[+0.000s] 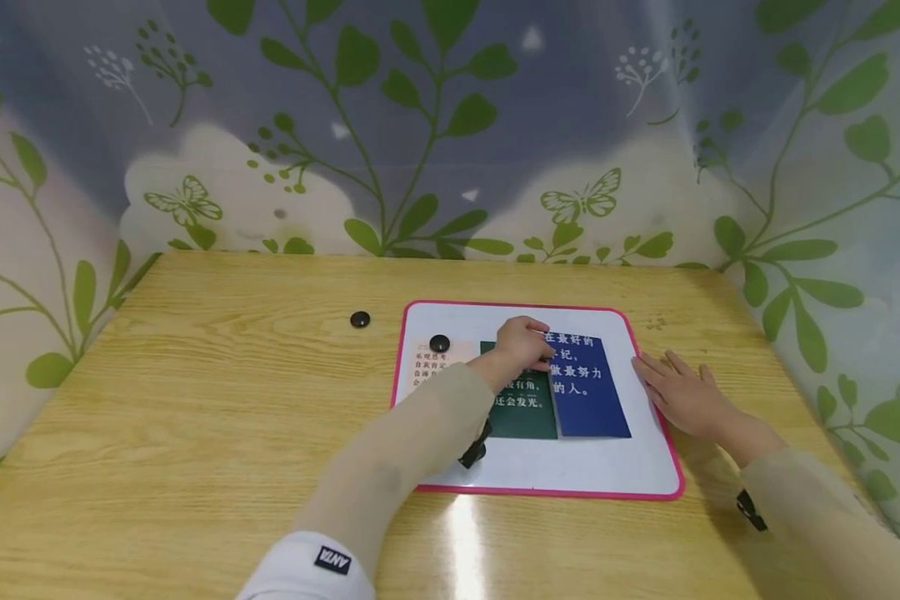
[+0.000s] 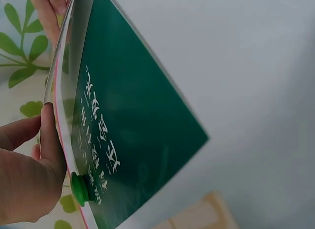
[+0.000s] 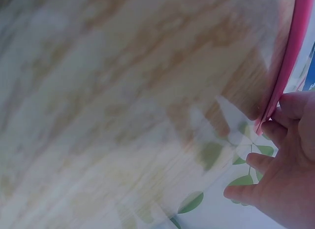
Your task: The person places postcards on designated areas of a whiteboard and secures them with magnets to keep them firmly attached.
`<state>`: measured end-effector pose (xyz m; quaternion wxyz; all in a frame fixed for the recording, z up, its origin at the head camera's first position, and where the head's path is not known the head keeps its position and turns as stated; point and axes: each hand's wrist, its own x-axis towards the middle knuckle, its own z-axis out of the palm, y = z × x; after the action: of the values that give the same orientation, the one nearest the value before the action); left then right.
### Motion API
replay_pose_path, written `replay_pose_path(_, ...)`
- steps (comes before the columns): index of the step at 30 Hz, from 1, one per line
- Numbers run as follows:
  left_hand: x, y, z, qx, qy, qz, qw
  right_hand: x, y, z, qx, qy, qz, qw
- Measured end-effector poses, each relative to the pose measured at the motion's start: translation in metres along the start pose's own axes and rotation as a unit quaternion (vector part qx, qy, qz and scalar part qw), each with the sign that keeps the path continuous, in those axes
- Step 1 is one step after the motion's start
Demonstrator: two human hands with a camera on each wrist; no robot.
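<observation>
A whiteboard (image 1: 600, 467) with a pink rim lies flat on the wooden table. My left hand (image 1: 523, 343) reaches over it and pinches the left side of a blue card (image 1: 596, 400) printed with white characters. In the left wrist view, that card shows nearly edge-on between the left hand's (image 2: 29, 175) thumb and fingers. Beside it on the board is a green card (image 1: 521, 421), partly covered by the left hand; a green magnet (image 2: 79, 188) sits at its edge. My right hand (image 1: 686, 396) rests with extended fingers against the board's right rim (image 3: 288, 51).
A pale card (image 1: 429, 360) with a round black magnet (image 1: 439, 343) is at the board's left, partly behind the left forearm. Another black round magnet (image 1: 360, 319) lies on the table (image 1: 217, 375) left of the board. A leaf-patterned cloth (image 1: 435, 192) hangs around the table.
</observation>
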<state>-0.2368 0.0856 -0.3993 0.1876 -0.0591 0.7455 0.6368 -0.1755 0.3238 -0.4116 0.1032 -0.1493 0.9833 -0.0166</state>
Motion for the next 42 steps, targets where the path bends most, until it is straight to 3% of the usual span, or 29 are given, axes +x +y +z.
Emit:
replay_pose_path(20,0.001,0.001,0.001,0.057,0.012,0.016,0.9982,0.004,-0.003,0.002,0.001,-0.001,-0.001,1.000)
replay_pose_path(29,-0.004,0.005,-0.002,0.118,0.004,0.023,0.9927,0.004,-0.004,0.003,0.009,-0.004,0.004,1.000)
replay_pose_path(35,-0.008,0.007,-0.006,0.130,-0.011,0.043,0.9906,0.003,-0.003,0.004,0.004,0.001,0.000,1.000)
replay_pose_path(39,-0.007,0.011,-0.012,0.176,-0.002,0.084,0.9808,0.001,-0.001,0.004,0.003,0.007,-0.006,1.000)
replay_pose_path(42,-0.007,0.016,-0.020,0.229,0.000,0.119,0.9660,0.000,0.002,0.003,0.015,0.005,-0.007,1.000)
